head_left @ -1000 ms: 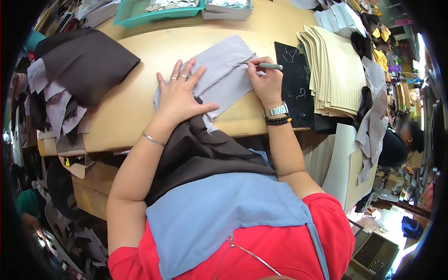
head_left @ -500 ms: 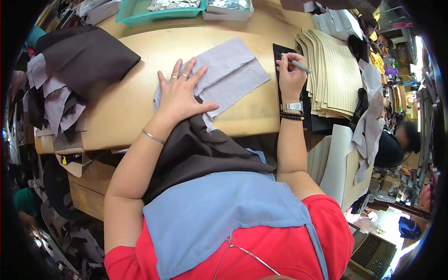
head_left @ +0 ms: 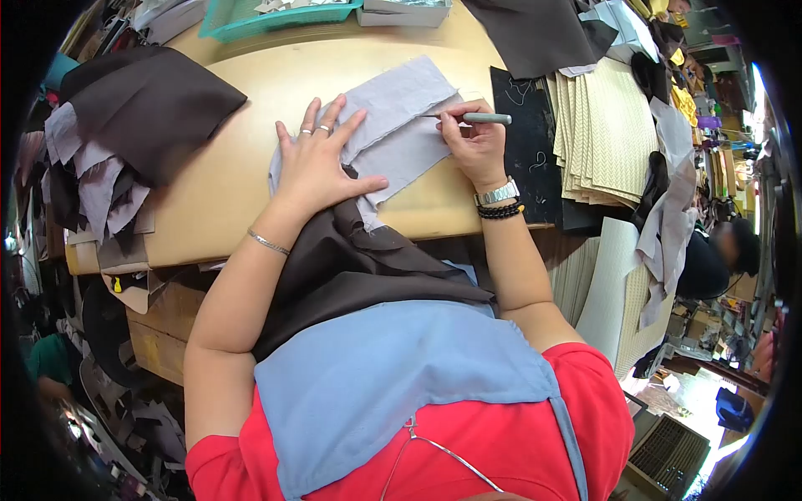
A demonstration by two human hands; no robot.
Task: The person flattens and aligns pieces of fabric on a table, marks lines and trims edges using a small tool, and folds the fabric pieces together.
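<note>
My left hand (head_left: pixel 322 167) lies with its fingers spread on the left part of a pale grey cloth (head_left: pixel 393 100), pressing it on the tabletop (head_left: pixel 217 192). A fold or seam with a frayed edge crosses the cloth. At its right side, my right hand (head_left: pixel 476 142) holds a grey-green handled tool (head_left: pixel 487 118), whose thin tip points left onto the seam. Dark brown fabric (head_left: pixel 368 267) runs from under my left wrist down over my lap.
Dark fabric (head_left: pixel 167 108) is heaped at the left. A black board (head_left: pixel 522 142) with loose threads and a stack of cream textured sheets (head_left: pixel 610 134) lie right. A teal basket (head_left: pixel 276 25) and more dark fabric (head_left: pixel 535 33) are at the back. A person (head_left: pixel 718 259) is far right.
My right hand went right over the black board, then came back left to the cloth with the tool. Dark fabric now lies at the back right. My left hand has barely moved.
</note>
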